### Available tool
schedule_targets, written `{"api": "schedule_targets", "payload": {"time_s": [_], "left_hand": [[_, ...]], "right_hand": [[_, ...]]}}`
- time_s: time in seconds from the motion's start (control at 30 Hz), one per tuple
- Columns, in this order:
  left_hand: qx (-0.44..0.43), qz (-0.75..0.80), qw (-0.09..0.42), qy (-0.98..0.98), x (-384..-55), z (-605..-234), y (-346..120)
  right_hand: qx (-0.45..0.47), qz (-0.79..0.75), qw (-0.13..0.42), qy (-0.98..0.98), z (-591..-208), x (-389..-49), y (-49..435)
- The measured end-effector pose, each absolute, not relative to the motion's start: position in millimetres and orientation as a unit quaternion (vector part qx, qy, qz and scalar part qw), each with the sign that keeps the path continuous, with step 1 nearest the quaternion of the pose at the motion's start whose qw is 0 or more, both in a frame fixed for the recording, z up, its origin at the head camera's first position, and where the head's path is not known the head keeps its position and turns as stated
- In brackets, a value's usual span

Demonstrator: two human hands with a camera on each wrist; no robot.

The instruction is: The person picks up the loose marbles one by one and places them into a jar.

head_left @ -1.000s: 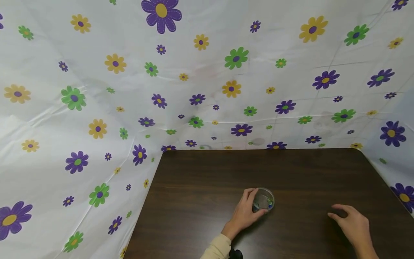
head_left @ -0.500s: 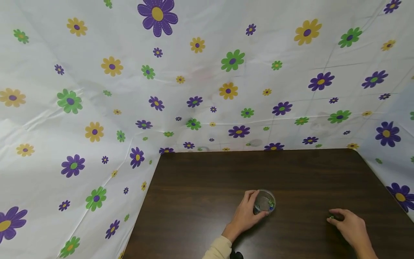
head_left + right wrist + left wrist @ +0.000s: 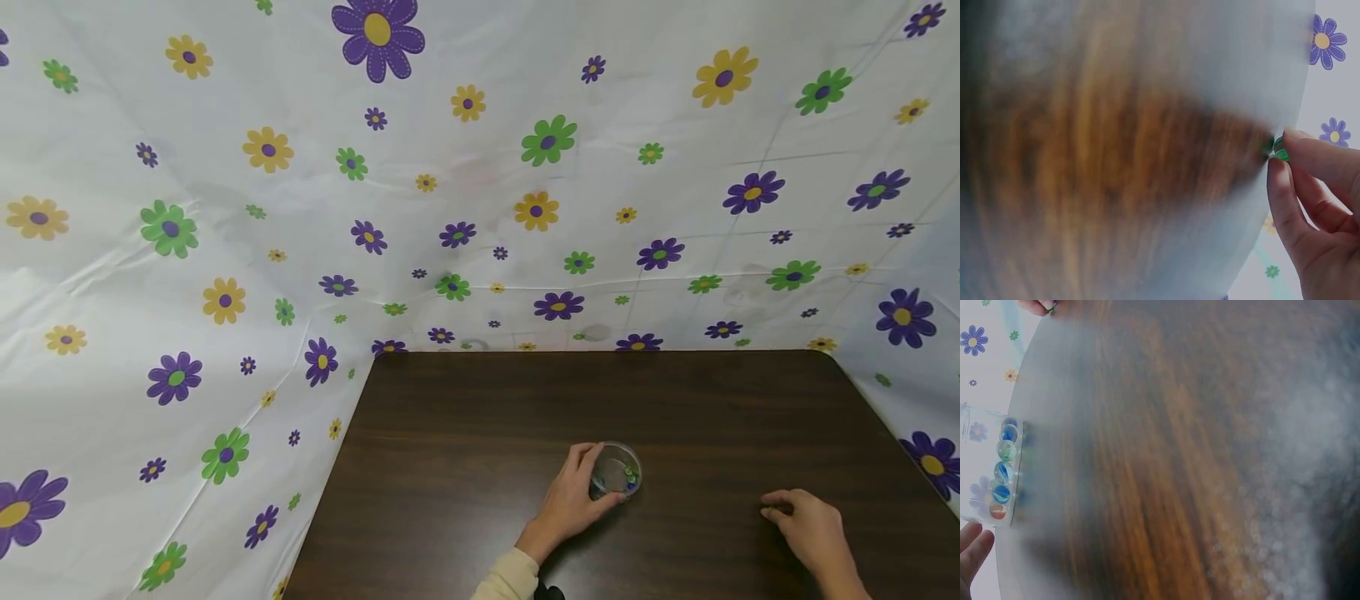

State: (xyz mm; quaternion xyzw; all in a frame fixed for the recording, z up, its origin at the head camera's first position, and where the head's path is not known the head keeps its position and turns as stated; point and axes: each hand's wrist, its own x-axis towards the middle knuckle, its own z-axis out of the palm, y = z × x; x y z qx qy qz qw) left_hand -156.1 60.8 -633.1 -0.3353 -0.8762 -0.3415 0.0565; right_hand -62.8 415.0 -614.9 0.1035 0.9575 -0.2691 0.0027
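Note:
My left hand (image 3: 566, 504) grips a clear round container (image 3: 611, 477) standing on the dark wooden table, thumb on the near side and fingers on the far side. Several glass marbles (image 3: 1001, 492) lie along its bottom, blue, green and orange-red in the left wrist view. Well to the right, my right hand (image 3: 813, 529) is low over the table. A green glass marble (image 3: 1281, 149) is pinched between its thumb and fingertips in the right wrist view. From the head, that marble is hidden by the fingers.
The brown table (image 3: 465, 408) has rounded far corners and meets a white flowered sheet (image 3: 480, 167) behind and at both sides. A black object (image 3: 550, 592) shows beside the left sleeve (image 3: 510, 575) at the bottom edge.
My right thumb and fingers have come together from apart and now pinch the green marble; the hand sits slightly lower in view. My left hand keeps its grip on the container.

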Motion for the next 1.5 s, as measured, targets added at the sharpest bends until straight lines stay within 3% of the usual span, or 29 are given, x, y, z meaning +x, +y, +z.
{"api": "schedule_targets", "payload": {"time_s": [0.17,0.27,0.5,0.6,1.0,1.27,1.5], "left_hand": [[-0.333,-0.342,0.061,-0.877,-155.4,-633.6,60.5],[-0.331,-0.342,0.066,-0.877,-155.4,-633.5,60.0],[-0.333,-0.338,0.078,-0.877,-156.4,-632.9,59.9],[-0.334,-0.337,0.079,-0.877,-156.8,-632.8,60.0],[-0.323,-0.319,0.076,-0.888,-156.4,-631.2,60.4],[-0.329,-0.325,0.083,-0.883,-157.8,-631.8,59.1],[-0.336,-0.334,0.083,-0.877,-159.4,-634.8,56.9]], "right_hand": [[0.117,-0.279,0.003,0.953,-611.3,-64.7,414.5],[0.125,-0.288,-0.025,0.949,-608.7,-67.1,410.9],[0.117,-0.304,-0.179,0.929,-600.0,-80.5,377.7],[0.098,-0.329,-0.216,0.914,-594.1,-90.5,358.0],[0.051,-0.418,-0.208,0.883,-584.2,-123.7,289.7],[0.018,-0.456,-0.191,0.869,-588.6,-133.2,254.2],[-0.022,-0.468,-0.209,0.858,-596.0,-135.7,238.7]]}}
